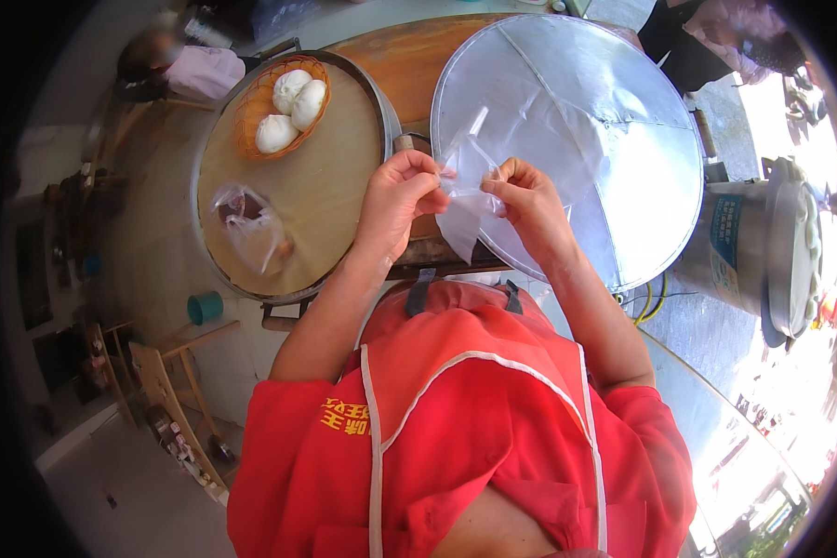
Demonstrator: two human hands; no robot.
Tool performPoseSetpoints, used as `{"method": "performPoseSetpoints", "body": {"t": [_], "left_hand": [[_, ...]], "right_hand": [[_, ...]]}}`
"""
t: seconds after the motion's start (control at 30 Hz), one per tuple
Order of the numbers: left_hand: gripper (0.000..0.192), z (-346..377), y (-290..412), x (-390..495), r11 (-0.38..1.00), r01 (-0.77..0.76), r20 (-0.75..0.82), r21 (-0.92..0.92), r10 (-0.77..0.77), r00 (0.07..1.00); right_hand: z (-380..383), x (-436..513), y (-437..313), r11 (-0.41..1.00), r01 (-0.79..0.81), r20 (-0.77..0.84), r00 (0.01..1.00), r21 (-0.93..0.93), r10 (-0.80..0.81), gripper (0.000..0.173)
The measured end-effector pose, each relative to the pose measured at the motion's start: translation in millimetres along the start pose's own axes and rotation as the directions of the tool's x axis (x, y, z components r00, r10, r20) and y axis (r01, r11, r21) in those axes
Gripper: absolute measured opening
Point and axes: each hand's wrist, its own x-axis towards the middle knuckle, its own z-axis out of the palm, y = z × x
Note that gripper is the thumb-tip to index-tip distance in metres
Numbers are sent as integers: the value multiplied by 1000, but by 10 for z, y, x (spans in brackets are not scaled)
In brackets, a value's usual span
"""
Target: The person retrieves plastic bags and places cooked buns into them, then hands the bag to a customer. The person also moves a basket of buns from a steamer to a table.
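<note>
My left hand [406, 192] and my right hand [523, 195] pinch a clear plastic bag [464, 209] between them, over the gap between two round trays. Behind the bag lies a large domed metal lid [635, 160]. To the left, a round steamer tray lined with tan cloth [321, 209] bears an orange woven basket [247, 115] holding white steamed buns [277, 134]. Nearer me on the same cloth rests a knotted clear plastic bag [254, 234] with brownish contents I cannot make out.
A wooden tabletop [397, 59] shows between tray and lid. At the right stands a steel drum [732, 244] beside a yellow hose [659, 303]. A teal bucket [205, 307] and a wooden stand [174, 404] are at the left. Two people are beyond the table, at upper left and upper right.
</note>
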Motion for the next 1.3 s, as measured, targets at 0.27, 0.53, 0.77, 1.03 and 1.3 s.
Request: {"method": "performPoseSetpoints", "body": {"t": [0.27,0.53,0.77,1.03,1.3], "left_hand": [[22,-242,-61,-52,684,-351,-30,640,478,878],[24,-1730,-36,-146,631,63,-430,773,448,784],[30,-1513,446,-201,160,-564,299,810,714,633],[10,-2028,234,112,262,-275,164,925,378,911],[49,-2466,1122,867,69,-60,17,996,501,865]], "right_hand": [[338,164,96,987,134,-22,990,-86,-136,10],[356,675,-104,888,-3,167,983,460,-83,9],[1229,1219,-28,964,-61,192,975,-258,113,13],[1674,2021,-24,340,491,473,870,-802,-141,35],[2599,2570,269,-574,450,586,808,-684,-65,102]]}}
